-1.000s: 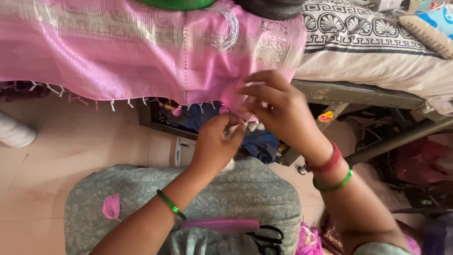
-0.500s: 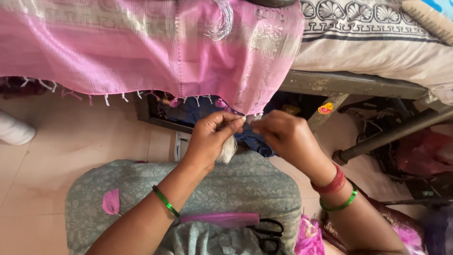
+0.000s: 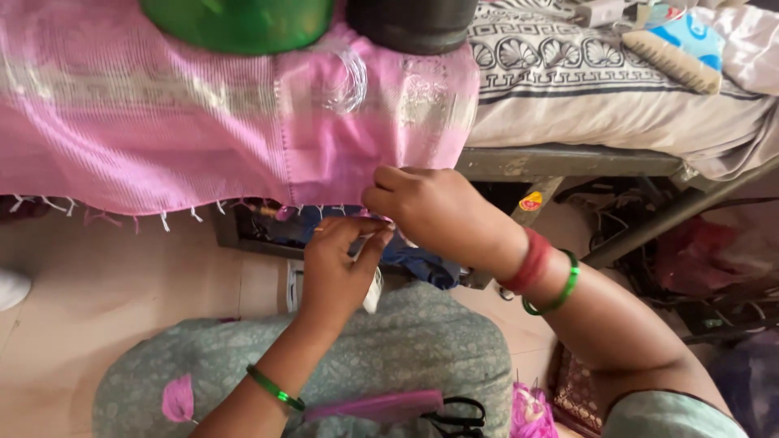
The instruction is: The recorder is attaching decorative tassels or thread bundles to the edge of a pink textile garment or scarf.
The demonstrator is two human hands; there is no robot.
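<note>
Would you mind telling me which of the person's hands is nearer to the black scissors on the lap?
Left. The left hand is above the scissors, slightly to their left in the picture; the right hand is higher, at the pink cloth's fringed edge.

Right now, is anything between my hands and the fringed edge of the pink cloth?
Nothing visible. The right hand already pinches the lower edge of the pink cloth, and the left hand meets it just below, fingertips at the fringe. The green bowl and dark pot sit higher up on the cloth, away from that edge.
</note>
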